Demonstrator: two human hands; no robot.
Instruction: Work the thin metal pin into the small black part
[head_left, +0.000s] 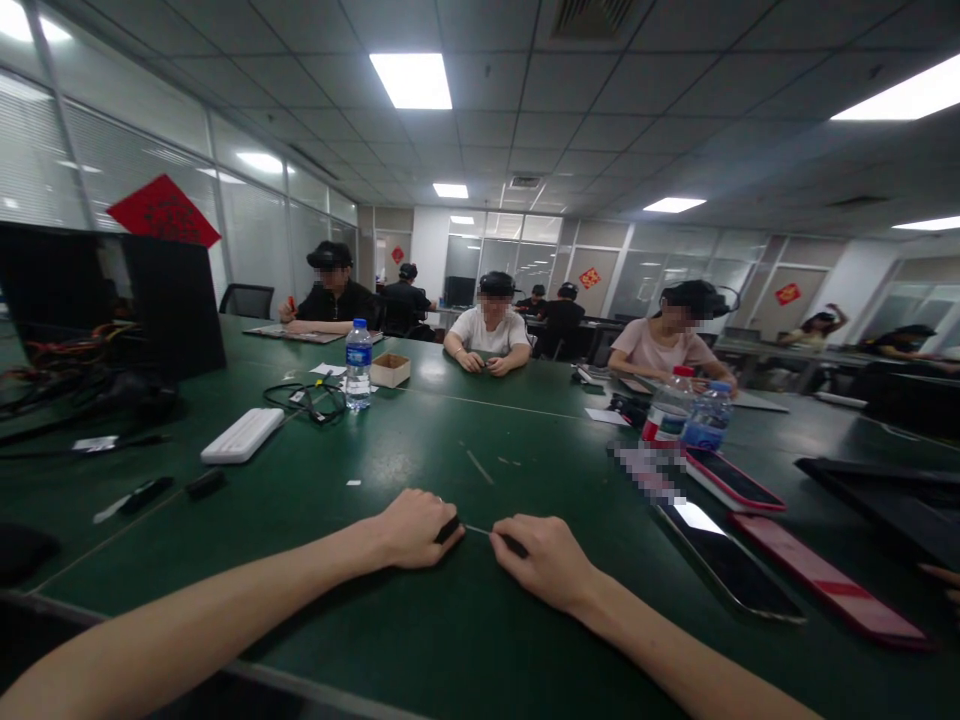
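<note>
Both my hands rest low over the green table point(420, 620), near the middle and a short gap apart. My left hand point(412, 525) is closed round a small black piece point(448, 530) whose end shows at the fingers. Pinched in my right hand point(547, 560) is another small dark piece point(514, 545). A thin pale line point(478, 529) spans the gap between the fingertips, like a slim rod or blade. The kind of either piece cannot be made out, and the fingers hide much of both.
At left lie a white power strip point(244, 435), a black object point(206, 485) and cables point(307, 400). A water bottle point(358, 365) stands beside an open box point(390, 370). Phones point(731, 560) and two bottles point(705, 415) are at right. People point(491, 335) sit across the table.
</note>
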